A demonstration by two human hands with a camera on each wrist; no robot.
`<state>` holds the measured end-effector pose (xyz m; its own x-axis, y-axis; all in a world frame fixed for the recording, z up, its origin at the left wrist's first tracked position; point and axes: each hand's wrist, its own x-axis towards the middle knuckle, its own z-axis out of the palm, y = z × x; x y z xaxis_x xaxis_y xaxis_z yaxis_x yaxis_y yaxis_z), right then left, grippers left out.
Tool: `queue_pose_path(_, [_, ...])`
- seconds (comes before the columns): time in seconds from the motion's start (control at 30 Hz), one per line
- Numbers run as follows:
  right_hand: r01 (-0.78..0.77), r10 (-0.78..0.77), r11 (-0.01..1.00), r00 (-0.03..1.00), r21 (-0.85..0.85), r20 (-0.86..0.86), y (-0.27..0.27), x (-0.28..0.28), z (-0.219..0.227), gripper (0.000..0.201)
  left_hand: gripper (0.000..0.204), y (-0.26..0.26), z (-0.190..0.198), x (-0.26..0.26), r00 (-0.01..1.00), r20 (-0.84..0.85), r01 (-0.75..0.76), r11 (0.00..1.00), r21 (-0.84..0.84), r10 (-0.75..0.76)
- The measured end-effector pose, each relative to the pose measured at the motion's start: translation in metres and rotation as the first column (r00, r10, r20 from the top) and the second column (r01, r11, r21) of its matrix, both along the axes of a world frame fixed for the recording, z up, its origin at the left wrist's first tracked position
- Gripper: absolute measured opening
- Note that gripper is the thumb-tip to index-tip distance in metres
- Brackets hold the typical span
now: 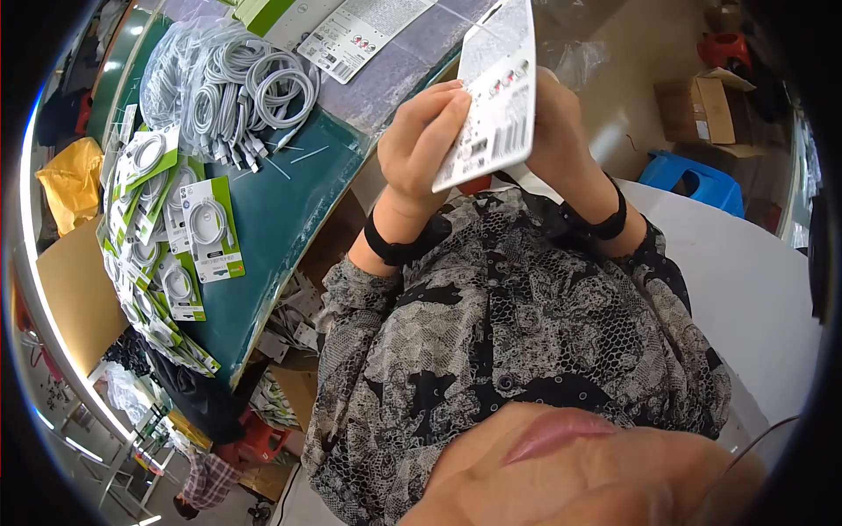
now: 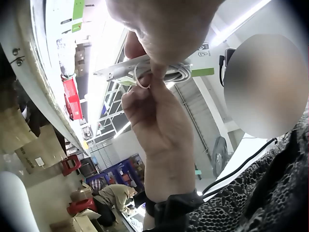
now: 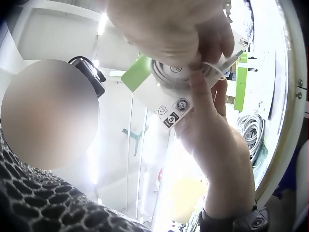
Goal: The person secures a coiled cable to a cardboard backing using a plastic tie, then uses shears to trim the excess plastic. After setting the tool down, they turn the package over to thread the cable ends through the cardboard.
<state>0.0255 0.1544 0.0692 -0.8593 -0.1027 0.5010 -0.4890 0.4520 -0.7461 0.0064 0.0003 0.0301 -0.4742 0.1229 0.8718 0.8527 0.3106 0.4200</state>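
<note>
Pinching the card (image 1: 495, 110) by its left edge, the left hand (image 1: 417, 145) holds it up, long axis near to far, coiled cable (image 2: 181, 73) on its right face toward the right hand (image 1: 566, 131), whose grip cannot be told.

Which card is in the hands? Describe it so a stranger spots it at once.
In the head view, from the green table look right to the patterned shirt. Above it, the left hand and right hand hold a white card, barcode facing that camera, coiled cable on its other face. Unlike the cards on the table, it is held up in the air.
</note>
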Motion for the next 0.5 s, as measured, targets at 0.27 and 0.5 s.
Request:
queue_pose_path(0.27, [0.034, -0.027, 0.995, 0.997, 0.09, -0.073, -0.0043, 0.0001, -0.003, 0.024, 0.029, -0.0041, -0.0017, 0.0002, 0.994, 0.057, -0.091, 0.996, 0.024, 0.09])
queue_pose_path(0.5, [-0.009, 0.015, 1.0, 0.98, 0.027, -0.198, -0.0087, 0.0001, -0.0018, 0.026, 0.029, -0.0021, -0.0004, 0.0021, 0.998, -0.036, -0.049, 0.998, 0.049, 0.051])
